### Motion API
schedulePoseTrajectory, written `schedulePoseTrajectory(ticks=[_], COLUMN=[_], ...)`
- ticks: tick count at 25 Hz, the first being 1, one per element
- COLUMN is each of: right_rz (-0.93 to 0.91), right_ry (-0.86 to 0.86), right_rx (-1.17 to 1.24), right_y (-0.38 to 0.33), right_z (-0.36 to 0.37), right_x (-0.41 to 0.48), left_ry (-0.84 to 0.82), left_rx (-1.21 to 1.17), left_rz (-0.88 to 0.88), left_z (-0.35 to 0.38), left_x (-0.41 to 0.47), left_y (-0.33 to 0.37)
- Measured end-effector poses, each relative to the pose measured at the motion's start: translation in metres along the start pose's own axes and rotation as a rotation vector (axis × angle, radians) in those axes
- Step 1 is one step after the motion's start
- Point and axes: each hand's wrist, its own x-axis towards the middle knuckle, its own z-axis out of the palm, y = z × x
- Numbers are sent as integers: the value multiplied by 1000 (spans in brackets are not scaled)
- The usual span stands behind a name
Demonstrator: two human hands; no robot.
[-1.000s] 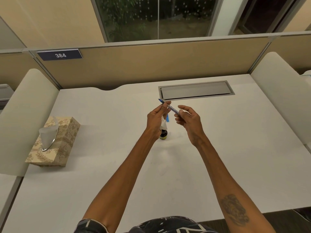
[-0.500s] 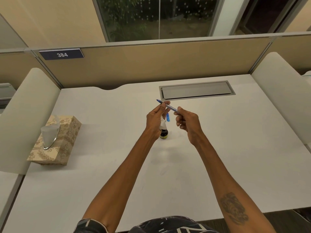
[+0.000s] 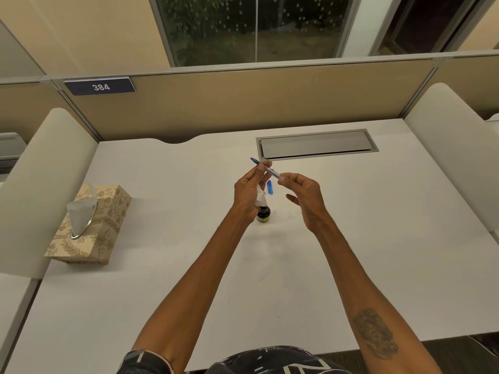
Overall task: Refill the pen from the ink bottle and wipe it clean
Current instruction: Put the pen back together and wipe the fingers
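A thin blue pen (image 3: 266,169) is held level above the middle of the white desk (image 3: 351,238), its tip pointing far-left. My left hand (image 3: 249,188) pinches it near the tip and also holds a crumpled white tissue (image 3: 261,197) in its lower fingers. My right hand (image 3: 306,195) pinches the pen's rear end with thumb and forefinger, the other fingers spread. Below the hands stands a small dark ink bottle (image 3: 263,214) with a yellow label, partly hidden by my left hand. A blue pen cap (image 3: 270,187) lies on the desk behind the bottle.
A patterned tissue box (image 3: 91,225) with a tissue sticking out sits at the desk's left. A grey cable hatch (image 3: 316,144) is set into the far desk. Beige partitions and white side panels (image 3: 453,157) enclose the desk.
My right hand has slid along the pen toward its rear end and its lower fingers have opened out. The pen stays held between both hands above the bottle.
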Motion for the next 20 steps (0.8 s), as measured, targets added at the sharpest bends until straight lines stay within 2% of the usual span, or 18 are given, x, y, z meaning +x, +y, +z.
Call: schedulePoseTrajectory(ticks=[5, 10, 13, 16, 20], right_rz=[129, 22, 79, 126, -2], right_ry=[6, -31, -8, -54, -67], right_rx=[-49, 27, 14, -66, -36], right_y=[-2, 7, 3, 1, 9], right_z=[6, 0, 5, 6, -1], right_x=[1, 6, 6, 8, 11], left_ry=[-15, -15, -42, -42, -23], left_rx=[44, 56, 62, 50, 45], left_rz=[-9, 0, -6, -7, -5], left_z=[6, 3, 5, 6, 3], left_x=[-1, 3, 4, 4, 5], left_y=[-1, -3, -4, -3, -2])
